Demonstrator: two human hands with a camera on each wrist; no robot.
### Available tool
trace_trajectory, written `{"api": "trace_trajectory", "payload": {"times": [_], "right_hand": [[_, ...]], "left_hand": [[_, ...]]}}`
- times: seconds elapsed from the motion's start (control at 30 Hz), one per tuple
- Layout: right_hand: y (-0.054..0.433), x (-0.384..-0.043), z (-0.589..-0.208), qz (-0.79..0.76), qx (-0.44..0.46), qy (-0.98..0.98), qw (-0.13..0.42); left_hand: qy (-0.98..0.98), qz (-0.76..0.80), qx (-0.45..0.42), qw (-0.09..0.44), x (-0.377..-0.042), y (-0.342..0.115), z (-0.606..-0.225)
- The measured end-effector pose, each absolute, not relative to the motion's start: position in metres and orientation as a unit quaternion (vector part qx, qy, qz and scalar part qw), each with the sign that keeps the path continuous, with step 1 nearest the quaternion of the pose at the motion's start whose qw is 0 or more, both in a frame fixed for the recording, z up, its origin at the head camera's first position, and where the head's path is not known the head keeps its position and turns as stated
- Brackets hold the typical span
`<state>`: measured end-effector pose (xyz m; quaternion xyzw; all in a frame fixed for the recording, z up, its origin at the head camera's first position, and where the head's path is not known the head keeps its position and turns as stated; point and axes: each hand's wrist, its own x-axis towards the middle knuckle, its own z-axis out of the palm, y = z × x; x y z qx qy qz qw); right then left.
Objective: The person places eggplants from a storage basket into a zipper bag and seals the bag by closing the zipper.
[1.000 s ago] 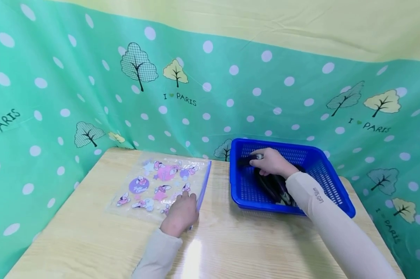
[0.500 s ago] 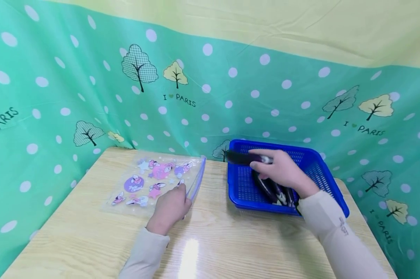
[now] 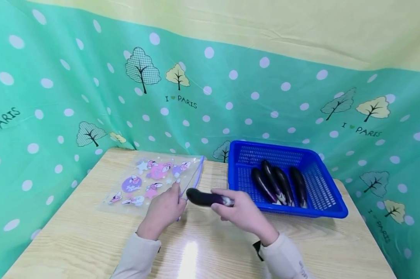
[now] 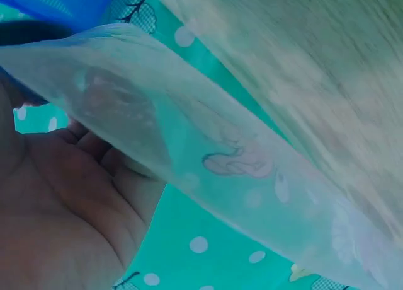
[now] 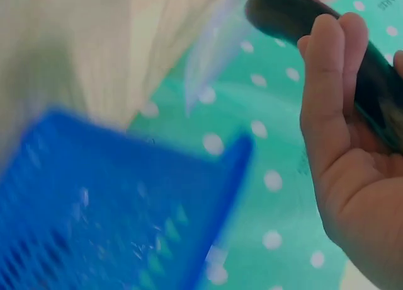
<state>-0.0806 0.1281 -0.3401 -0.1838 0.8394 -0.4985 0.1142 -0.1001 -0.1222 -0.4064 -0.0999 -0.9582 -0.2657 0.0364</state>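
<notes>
A dark purple eggplant point(image 3: 202, 198) is in my right hand point(image 3: 244, 211), gripped near its pale stem end, above the table between bag and basket. Its rounded tip points left, close to the bag's mouth. In the right wrist view the fingers point(image 5: 327, 82) wrap round the eggplant point(image 5: 283, 16). My left hand point(image 3: 164, 208) pinches the purple-edged mouth of a clear zip bag point(image 3: 168, 181) printed with pink and purple cartoon figures. The bag lies flat on the table, its mouth slightly parted. The left wrist view shows the lifted bag film point(image 4: 214, 145) beside the palm point(image 4: 69, 202).
A blue perforated basket point(image 3: 231, 182) stands at the right of the wooden table point(image 3: 224, 252). Several more eggplants point(image 3: 281, 184) lie side by side in it, stems toward me. A green dotted cloth point(image 3: 182, 131) hangs behind the table and along its sides.
My right hand has lifted the eggplant out of the basket and carried it left and nearer to me. My left hand has shifted slightly left, and the bag's mouth has parted.
</notes>
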Motion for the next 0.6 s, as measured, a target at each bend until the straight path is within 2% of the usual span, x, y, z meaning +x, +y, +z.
{"api": "trace_trajectory", "payload": {"times": [0.37,0.6], "right_hand": [[0.097,-0.090,-0.387,-0.578,-0.127,0.799,0.110],[0.079,-0.100,-0.401,-0.589,-0.130,0.788,0.122]], "left_hand": [[-0.950,-0.276,-0.139,0.040,-0.095,-0.123,-0.406],[-0.956,-0.269,-0.119,-0.012,-0.091,-0.129,-0.396]]}}
